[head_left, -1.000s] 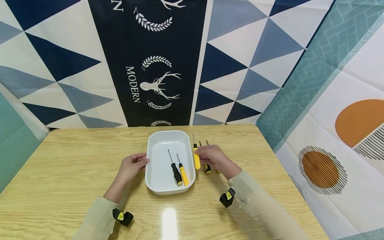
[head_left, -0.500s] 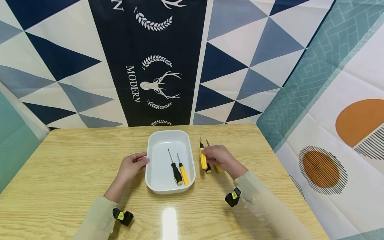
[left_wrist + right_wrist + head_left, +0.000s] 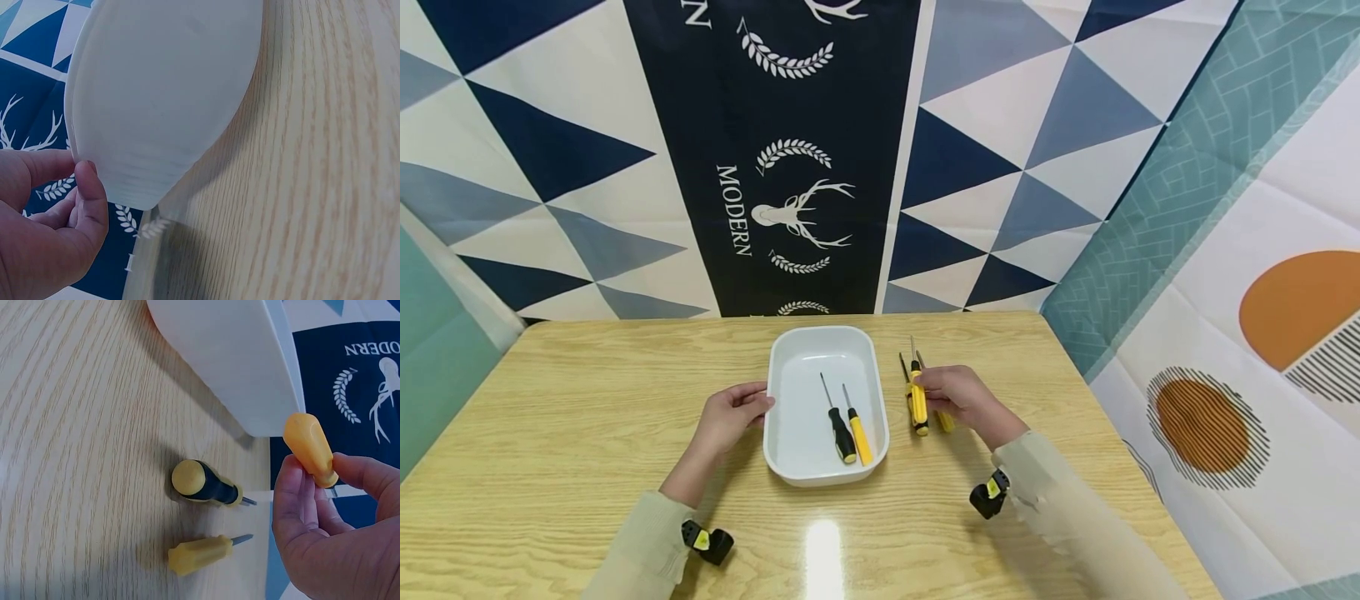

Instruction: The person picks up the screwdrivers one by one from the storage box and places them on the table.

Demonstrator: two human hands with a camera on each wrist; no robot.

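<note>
My left hand (image 3: 727,419) pinches the left rim of a white plastic tray (image 3: 786,450), thumb over the edge in the left wrist view. Inside the tray lie a black-handled screwdriver (image 3: 842,437) and a yellow-handled screwdriver (image 3: 860,437). To the right of the tray, my right hand (image 3: 958,393) pinches another yellow screwdriver (image 3: 310,447) by its handle, raised above the table. Below it on the table rest a black-and-yellow screwdriver (image 3: 206,482) and a yellow screwdriver (image 3: 201,553), side by side; the head view shows them partly covered by the hand and held tool.
The light wood table (image 3: 587,433) reaches to a patterned cloth backdrop (image 3: 805,167) at the back. Another cloth (image 3: 1240,400) hangs along the right side. Each wrist carries a small black camera, such as the left one (image 3: 707,542).
My right hand has moved right, carrying the yellow screwdriver from beside the tray's right rim to over the screwdrivers on the table. The left hand and the tray have stayed put.
</note>
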